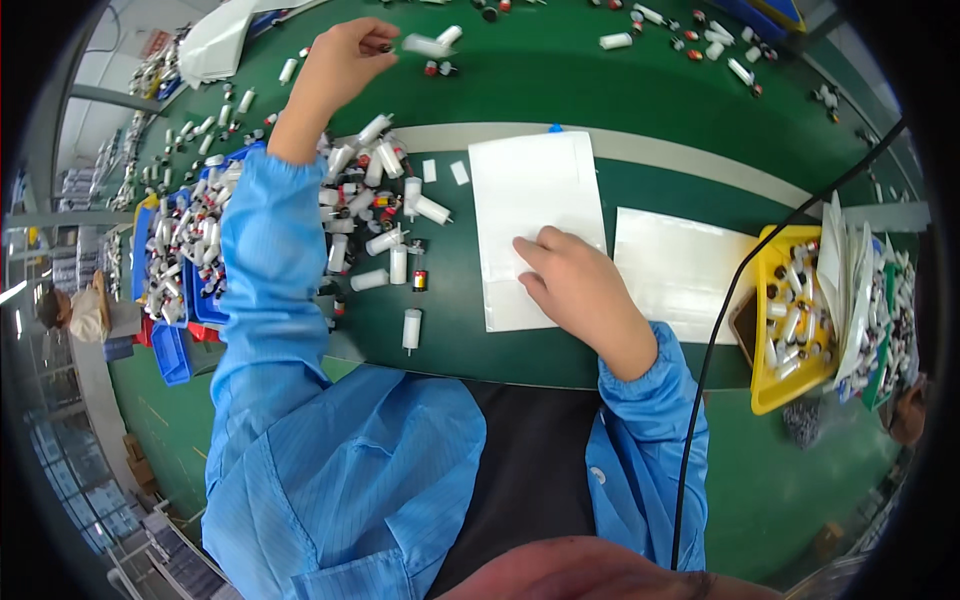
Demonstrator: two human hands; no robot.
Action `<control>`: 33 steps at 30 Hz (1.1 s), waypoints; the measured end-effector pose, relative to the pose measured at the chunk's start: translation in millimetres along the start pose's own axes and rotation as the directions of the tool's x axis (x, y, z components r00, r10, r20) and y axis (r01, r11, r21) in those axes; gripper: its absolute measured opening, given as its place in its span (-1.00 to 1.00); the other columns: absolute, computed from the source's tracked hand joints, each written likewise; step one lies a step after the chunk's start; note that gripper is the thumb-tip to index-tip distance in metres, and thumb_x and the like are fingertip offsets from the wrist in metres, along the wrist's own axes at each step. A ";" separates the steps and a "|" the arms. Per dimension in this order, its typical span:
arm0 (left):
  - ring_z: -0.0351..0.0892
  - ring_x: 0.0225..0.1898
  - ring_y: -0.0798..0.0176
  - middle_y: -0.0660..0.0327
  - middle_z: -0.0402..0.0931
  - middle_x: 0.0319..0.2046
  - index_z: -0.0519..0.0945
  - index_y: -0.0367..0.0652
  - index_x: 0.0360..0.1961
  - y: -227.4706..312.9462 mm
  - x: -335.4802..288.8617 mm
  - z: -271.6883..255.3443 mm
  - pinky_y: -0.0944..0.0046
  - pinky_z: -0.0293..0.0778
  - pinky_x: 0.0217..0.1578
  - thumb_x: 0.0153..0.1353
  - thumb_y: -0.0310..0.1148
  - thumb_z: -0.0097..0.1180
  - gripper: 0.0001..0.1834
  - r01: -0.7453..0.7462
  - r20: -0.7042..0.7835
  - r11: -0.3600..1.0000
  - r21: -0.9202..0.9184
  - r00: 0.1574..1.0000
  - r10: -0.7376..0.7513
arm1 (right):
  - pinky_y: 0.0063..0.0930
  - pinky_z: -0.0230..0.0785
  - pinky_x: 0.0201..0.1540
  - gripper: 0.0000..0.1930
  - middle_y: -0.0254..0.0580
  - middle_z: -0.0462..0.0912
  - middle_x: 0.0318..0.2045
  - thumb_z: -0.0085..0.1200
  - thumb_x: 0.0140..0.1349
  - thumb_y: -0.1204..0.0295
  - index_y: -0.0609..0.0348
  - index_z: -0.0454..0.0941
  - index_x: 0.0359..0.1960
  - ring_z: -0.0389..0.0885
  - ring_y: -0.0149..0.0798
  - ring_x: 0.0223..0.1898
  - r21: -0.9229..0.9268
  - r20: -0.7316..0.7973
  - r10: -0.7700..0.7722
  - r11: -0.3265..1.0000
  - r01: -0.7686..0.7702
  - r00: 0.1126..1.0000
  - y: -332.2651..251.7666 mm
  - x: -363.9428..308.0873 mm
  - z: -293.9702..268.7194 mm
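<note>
Green tabletop (455, 310), green floor (780, 490), right hand (575, 282) spread on white sheet (535, 190), left hand (350, 57) curled, hold unclear

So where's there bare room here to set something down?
Bare green tabletop lies between the white sheet and the lone tube at its left; more green shows just beyond the pale strip. Crowded: the tube pile, left, and yellow bin, right.
</note>
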State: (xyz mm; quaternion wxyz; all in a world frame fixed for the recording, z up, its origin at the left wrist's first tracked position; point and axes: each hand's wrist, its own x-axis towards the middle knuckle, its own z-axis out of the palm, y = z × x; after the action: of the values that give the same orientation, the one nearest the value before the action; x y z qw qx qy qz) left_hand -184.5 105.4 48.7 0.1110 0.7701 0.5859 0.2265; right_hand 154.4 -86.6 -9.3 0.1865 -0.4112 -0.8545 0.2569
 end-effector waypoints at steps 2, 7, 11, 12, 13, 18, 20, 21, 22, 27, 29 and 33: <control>0.71 -0.21 0.19 0.00 0.66 -0.09 0.61 -0.18 0.09 -63.0 4.9 -11.8 0.26 0.62 -0.13 0.10 -0.35 0.38 -0.51 0.105 0.075 0.956 0.273 0.989 -0.130 | -0.22 0.52 -0.16 -0.82 -0.13 0.54 -0.33 0.23 0.11 0.47 0.17 0.61 -0.23 0.61 -0.05 -0.21 -0.004 0.006 -0.038 0.999 0.038 0.999 -2.6 -0.3 0.9; 0.66 -0.03 -0.05 -0.10 0.60 0.03 0.60 -0.18 0.13 -66.9 36.1 45.0 0.06 0.54 0.03 0.19 0.03 0.26 -0.39 0.050 -0.016 0.958 0.284 0.999 -0.047 | -0.22 0.54 -0.19 -0.87 -0.15 0.52 -0.34 0.21 0.11 0.49 0.16 0.60 -0.29 0.61 -0.08 -0.21 -0.029 0.014 -0.056 0.998 0.056 0.998 -3.4 3.1 -0.2; 0.61 0.00 -0.12 -0.15 0.60 0.00 0.63 -0.17 0.07 -65.8 63.2 107.1 -0.02 0.47 0.09 0.18 0.13 0.21 -0.37 0.199 -0.002 0.905 0.376 0.977 -0.214 | -0.25 0.54 -0.20 -0.82 -0.20 0.55 -0.33 0.23 0.12 0.46 0.10 0.63 -0.21 0.63 -0.10 -0.22 -0.094 0.004 -0.039 0.995 0.040 0.999 -9.7 2.9 -1.6; 0.62 -0.01 -0.13 -0.16 0.61 -0.03 0.63 -0.18 0.05 -69.6 62.1 116.9 -0.02 0.47 0.09 0.17 0.13 0.21 -0.37 0.190 -0.040 0.866 0.462 0.980 -0.194 | -0.25 0.54 -0.20 -0.80 -0.22 0.56 -0.32 0.24 0.13 0.45 0.08 0.65 -0.18 0.64 -0.10 -0.22 -0.117 -0.005 -0.047 0.992 0.046 0.999 -10.6 2.6 -2.3; 0.62 -0.02 -0.14 -0.14 0.63 -0.10 0.65 -0.19 -0.02 -63.9 58.3 117.5 0.02 0.49 0.06 0.17 0.06 0.23 -0.45 0.170 -0.055 0.883 0.437 0.985 -0.163 | -0.25 0.54 -0.20 -0.81 -0.22 0.56 -0.32 0.24 0.13 0.46 0.08 0.63 -0.19 0.64 -0.11 -0.22 -0.129 -0.001 -0.055 0.990 0.054 0.998 -9.2 1.9 -0.5; 0.64 -0.03 0.01 0.06 0.66 -0.10 0.63 -0.19 -0.02 -18.4 55.7 80.4 0.19 0.50 0.00 0.25 -0.02 0.21 -0.53 0.213 0.115 0.976 0.037 0.969 -0.216 | -0.28 0.56 -0.29 -0.86 -0.19 0.55 -0.35 0.20 0.11 0.45 0.16 0.52 -0.33 0.63 -0.16 -0.27 -0.122 -0.014 -0.067 0.990 0.065 0.998 -4.1 2.3 3.9; 0.64 -0.03 0.09 0.11 0.66 -0.10 0.61 -0.20 0.00 19.4 49.1 50.7 0.24 0.50 -0.02 0.34 -0.05 0.13 -0.56 0.213 0.151 0.956 -0.203 0.971 -0.184 | -0.24 0.53 -0.28 -0.85 -0.14 0.56 -0.32 0.19 0.15 0.45 0.19 0.49 -0.31 0.63 -0.09 -0.26 -0.126 0.011 -0.033 0.991 0.034 0.999 -4.9 1.2 6.0; 0.64 0.00 0.10 0.11 0.66 -0.09 0.60 -0.20 -0.02 33.3 40.5 38.3 0.24 0.50 0.00 0.40 -0.04 0.04 -0.58 0.153 0.119 0.947 -0.282 0.985 -0.124 | -0.22 0.52 -0.28 -0.85 -0.12 0.57 -0.30 0.18 0.17 0.46 0.20 0.48 -0.29 0.63 -0.06 -0.25 -0.128 0.029 -0.025 0.991 0.029 0.999 -5.2 1.7 6.5; 0.63 0.03 0.10 0.11 0.65 -0.08 0.58 -0.20 -0.05 47.7 30.9 27.3 0.24 0.50 0.02 0.47 -0.04 -0.05 -0.58 0.089 0.079 0.928 -0.362 0.995 -0.065 | -0.21 0.51 -0.29 -0.85 -0.09 0.57 -0.32 0.17 0.18 0.46 0.21 0.46 -0.30 0.63 -0.05 -0.28 -0.124 0.023 -0.031 0.992 0.033 0.999 -6.3 2.4 6.8; 0.60 0.02 0.20 0.04 0.61 -0.05 0.50 -0.33 0.01 151.5 -12.2 6.9 0.24 0.50 0.04 0.50 -0.16 -0.05 -0.62 0.127 0.038 0.434 -0.892 0.977 -0.208 | -0.21 0.51 -0.35 -0.85 0.01 0.59 -0.40 0.13 0.22 0.45 0.24 0.43 -0.30 0.63 0.01 -0.41 -0.077 0.046 0.016 0.997 -0.013 0.999 -7.8 2.8 -2.1; 0.59 0.03 0.19 0.04 0.60 -0.04 0.49 -0.32 0.01 161.1 -21.4 18.3 0.23 0.48 0.04 0.51 -0.10 -0.09 -0.57 -0.052 -0.133 0.513 -0.857 0.983 -0.123 | -0.22 0.51 -0.35 -0.82 0.07 0.60 -0.40 0.13 0.27 0.41 0.23 0.40 -0.28 0.63 0.06 -0.43 0.035 0.037 0.074 0.997 -0.076 0.997 -4.9 4.2 -4.0; 0.59 0.11 0.02 -0.02 0.61 -0.01 0.52 -0.14 -0.10 173.3 -39.3 49.9 0.16 0.49 0.09 0.51 0.03 -0.18 -0.56 0.018 -0.006 0.181 -0.983 0.991 -0.134 | -0.33 0.51 -0.33 -0.73 0.03 0.64 -0.37 0.22 0.25 0.43 0.24 0.37 -0.18 0.65 -0.02 -0.41 0.413 -0.134 0.292 0.885 -0.215 0.947 0.2 10.7 -15.7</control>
State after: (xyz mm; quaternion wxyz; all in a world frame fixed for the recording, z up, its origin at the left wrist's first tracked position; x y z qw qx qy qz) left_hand -21.2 22.6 72.2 0.5611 0.4806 0.3483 0.5769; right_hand 156.5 -73.4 4.3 0.3114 -0.4967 -0.7020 0.4044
